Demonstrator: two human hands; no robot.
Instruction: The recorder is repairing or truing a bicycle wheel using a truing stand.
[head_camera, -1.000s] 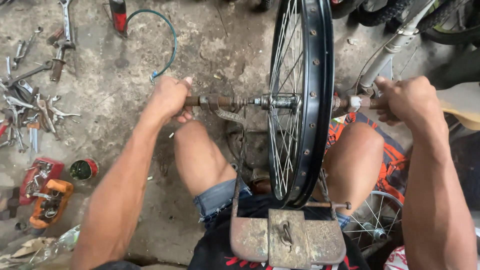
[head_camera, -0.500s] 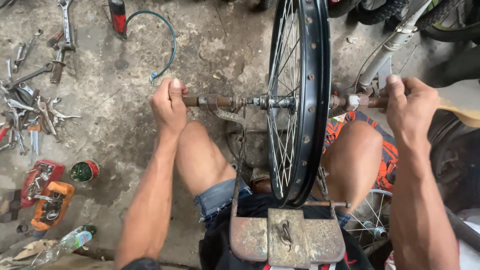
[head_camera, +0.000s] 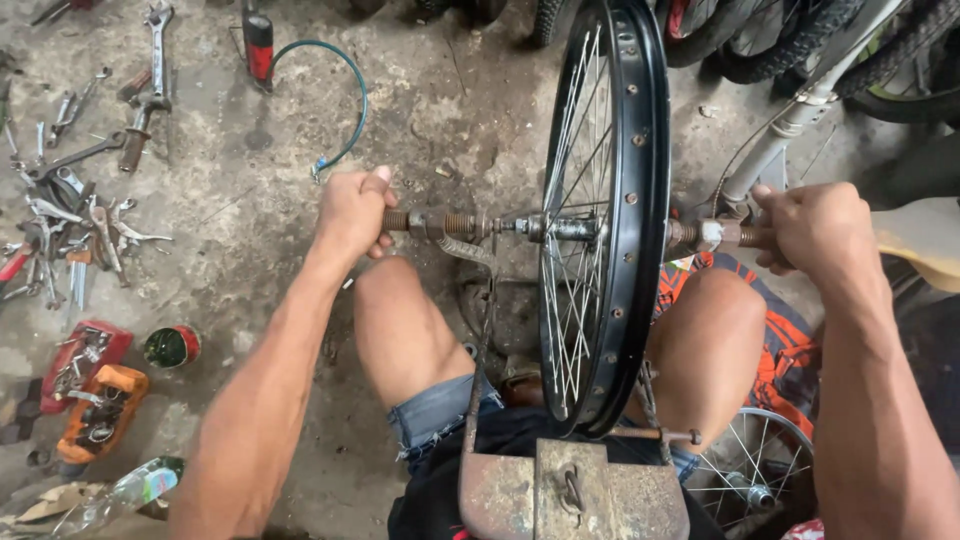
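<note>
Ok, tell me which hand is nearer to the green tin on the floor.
Left. The left hand grips the rusty axle end on the tin's side of the wheel, above the green tin. The right hand is beyond the wheel, far from it.

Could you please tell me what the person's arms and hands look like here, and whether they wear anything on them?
Both arms are bare: no sleeves, gloves, watch or rings visible. The left hand and right hand look lean and sinewy.

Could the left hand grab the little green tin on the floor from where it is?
Probably yes. The left hand grips the rusty threaded rod beside the black wheel, and the green tin sits on bare floor on that same side, with nothing between them. The hand would have to let go first.
</note>
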